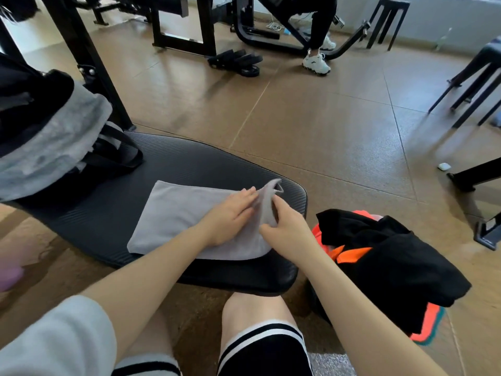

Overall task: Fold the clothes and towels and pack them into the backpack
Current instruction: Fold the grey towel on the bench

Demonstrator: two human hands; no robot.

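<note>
I am watching through the head camera. A pale grey rectangular cloth towel (189,218) is lying on a black ribbed foam mat (189,164) spread over the brown floor (325,118); it is sitting at the mat's 5 o'clock end, just ahead of my knees.

Left hand (230,215): it is resting flat on the towel's right portion, fingers straight and together, pointing toward 1 o'clock. Grip spread, pressing the cloth down.

Right hand (282,226): it is touching the towel's right edge, which is standing up off the mat in a raised fold peaking at the 12 o'clock corner. Thumb and fingers are curling round that lifted cloth, so the grip is pinching the towel. The two hands are just beside each other, with the raised fold between them.

A dark backpack (40,137) with a fluffy grey towel (54,142) bulging from its opening is sitting at the mat's 9 o'clock end, well apart from the hands.

A heap of black and orange clothing (387,256) is lying at 3 o'clock of the mat, near my right forearm.

At 12 o'clock, far across the floor, another person's white trainers (317,62) are showing beside black machine frames.
</note>
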